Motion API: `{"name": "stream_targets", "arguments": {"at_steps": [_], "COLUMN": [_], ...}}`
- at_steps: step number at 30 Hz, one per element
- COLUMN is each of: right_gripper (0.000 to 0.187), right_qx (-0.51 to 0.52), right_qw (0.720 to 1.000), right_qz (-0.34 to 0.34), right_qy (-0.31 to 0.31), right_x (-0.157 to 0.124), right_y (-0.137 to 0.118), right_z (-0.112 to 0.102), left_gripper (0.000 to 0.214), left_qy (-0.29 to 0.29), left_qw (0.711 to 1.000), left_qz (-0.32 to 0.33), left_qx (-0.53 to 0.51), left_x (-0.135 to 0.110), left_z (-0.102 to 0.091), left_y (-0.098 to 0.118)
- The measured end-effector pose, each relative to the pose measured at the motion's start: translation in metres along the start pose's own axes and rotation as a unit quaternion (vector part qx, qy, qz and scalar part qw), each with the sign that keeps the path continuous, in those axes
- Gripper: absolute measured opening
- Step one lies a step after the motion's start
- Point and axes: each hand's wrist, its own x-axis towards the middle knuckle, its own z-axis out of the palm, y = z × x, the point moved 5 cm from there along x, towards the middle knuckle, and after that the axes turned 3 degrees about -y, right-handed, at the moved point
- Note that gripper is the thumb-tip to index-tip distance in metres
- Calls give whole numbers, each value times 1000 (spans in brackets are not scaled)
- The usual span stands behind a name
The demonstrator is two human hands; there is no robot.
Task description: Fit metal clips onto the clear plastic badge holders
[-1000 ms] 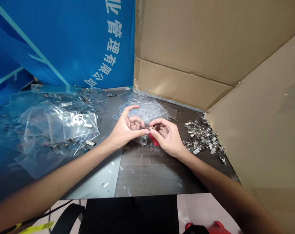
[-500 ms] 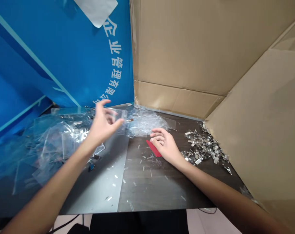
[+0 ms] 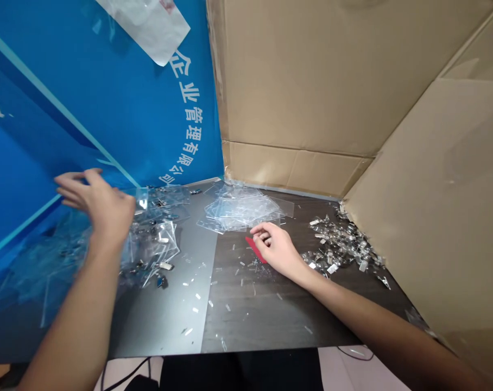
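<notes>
My left hand (image 3: 98, 198), blurred by motion, is raised over the left side of the table with its fingers stretched out to the left. Nothing shows in it. Below and beside it spreads a heap of clear plastic sleeves (image 3: 163, 239) mixed with small metal clips. My right hand (image 3: 273, 247) hovers or rests near the table's middle, its fingers curled in; what they hold, if anything, is hidden. Against its thumb side shows a flat red piece (image 3: 254, 251), partly covered by the hand. A second pile of clear plastic sleeves (image 3: 244, 209) lies just beyond the right hand.
Shiny metal clips (image 3: 344, 247) are heaped at the right. Tiny clear strips (image 3: 228, 308) lie scattered over the dark table (image 3: 266, 320). Cardboard walls (image 3: 299, 76) stand at the back and right, and a blue printed panel (image 3: 149, 108) rises at the left.
My left hand has swung left, from beside the middle pile to above the left heap. A clear sleeve near it earlier no longer shows there. My right hand has barely moved.
</notes>
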Motion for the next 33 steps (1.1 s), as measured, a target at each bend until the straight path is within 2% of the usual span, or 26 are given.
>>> {"name": "stream_targets", "arguments": {"at_steps": [2,5,7,10,12,16,20,23,28,33], "right_gripper": [13,13,16,17,15,13,13,13,14,14], "right_qx": [-68,-125,-141,-161,-175,-192,-199,-204,-207,-213], "right_qw": [997,991,989,985,983,979,978,978,978,977], "right_qz": [-24,-42,-45,-52,-54,-47,-37,-28,-19,-22], "right_qy": [0,4,5,17,27,44,47,36,27,24], "right_x": [-1,-2,-3,-2,-1,4,8,8,7,7], "right_y": [-2,-4,-4,-5,-5,-4,0,3,4,4], "right_z": [0,-1,-1,-4,-7,-18,-23,-22,-19,-20], "left_gripper": [37,28,42,54,54,51,54,59,59,57], "left_qy": [26,-113,-224,-316,-332,-341,-319,-314,-366,-379], "left_qw": [998,985,953,922,918,913,919,922,897,883], "left_qz": [31,128,205,218,205,211,208,172,122,61], "left_qx": [47,27,18,57,73,72,102,150,217,269], "left_x": [-2,-16,-34,-52,-54,-52,-52,-52,-49,-42], "left_z": [19,78,117,148,152,145,135,128,122,111], "left_y": [9,36,54,59,55,53,54,47,26,12]}}
